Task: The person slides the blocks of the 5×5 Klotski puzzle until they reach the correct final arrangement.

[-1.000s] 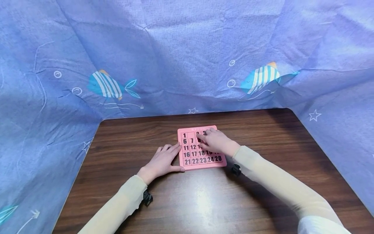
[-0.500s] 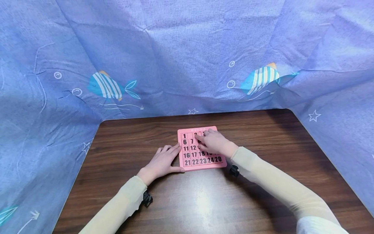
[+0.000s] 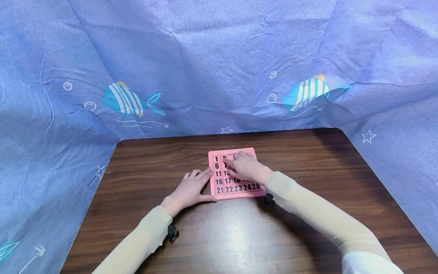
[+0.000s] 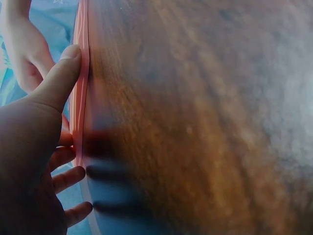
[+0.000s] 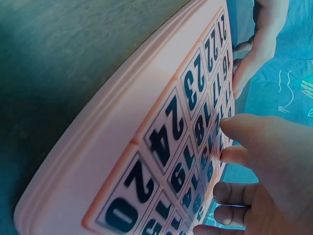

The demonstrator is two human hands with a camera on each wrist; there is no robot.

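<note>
A pink number slide puzzle [image 3: 239, 196] lies flat on the brown table, its black-numbered tiles set in a grid. My left hand [image 3: 186, 192] rests at its left side, fingers fairly straight, with the thumb at the near left corner and a fingertip on the left edge. The left wrist view shows that thumb [image 4: 68, 61] against the puzzle's side. Over the top rows reaches my right hand [image 3: 248, 167], its extended index fingertip on tile 2 [image 3: 224, 156] in the second column. To the right of that tile, a gap shows in the top row. The right hand hides several tiles.
The wood-grain table [image 3: 154, 160] extends around the puzzle on all sides. A blue cloth [image 3: 219, 68] with printed fish hangs behind it and along both sides. Each wrist carries a small black device, such as the one below the left cuff [image 3: 172, 232].
My right hand has slid left, and tile 2 has moved with its fingertip from the third column into the second. The left hand and the puzzle's frame have stayed in place.
</note>
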